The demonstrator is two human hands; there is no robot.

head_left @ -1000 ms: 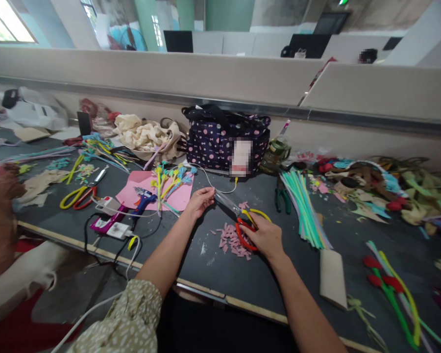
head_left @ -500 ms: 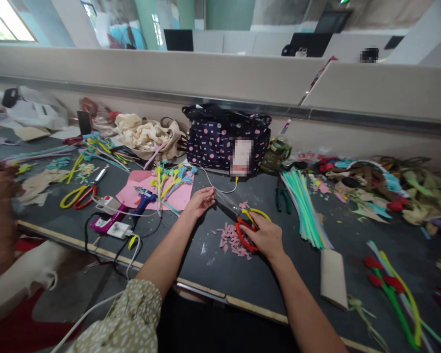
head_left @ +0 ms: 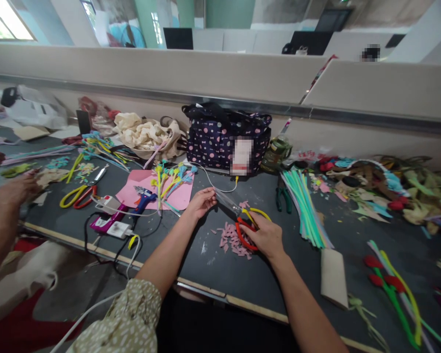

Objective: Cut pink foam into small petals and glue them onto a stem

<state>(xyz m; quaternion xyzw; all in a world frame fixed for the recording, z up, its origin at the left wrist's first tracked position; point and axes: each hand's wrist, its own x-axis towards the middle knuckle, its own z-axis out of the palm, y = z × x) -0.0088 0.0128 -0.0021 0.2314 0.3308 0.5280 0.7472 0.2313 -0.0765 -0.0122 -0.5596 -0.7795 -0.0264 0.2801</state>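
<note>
My right hand (head_left: pixel 266 236) grips a pair of scissors (head_left: pixel 243 239) with one red and one yellow handle, its fingers through the loops. The blades point up and left, toward my left hand (head_left: pixel 203 202). There the fingertips are pinched together near the blade tips; whatever is between them is too small to make out. Under the scissors lies a loose pile of small mauve-pink cut pieces (head_left: pixel 232 241) on the dark tabletop (head_left: pixel 213 269).
A patterned dark bag (head_left: pixel 213 142) stands behind my hands. Leftward are a blue glue gun (head_left: pixel 145 200), pink paper (head_left: pixel 185 189), a power strip (head_left: pixel 108 223) and more scissors (head_left: pixel 73 197). Green pliers (head_left: pixel 282 193) and pipe cleaners (head_left: pixel 303 206) lie right. A co-worker's hand (head_left: pixel 20 189) works far left.
At the far left, the co-worker's hand has moved right and lower, and a second hand shows behind it. My own hands and the scissors stay almost still.
</note>
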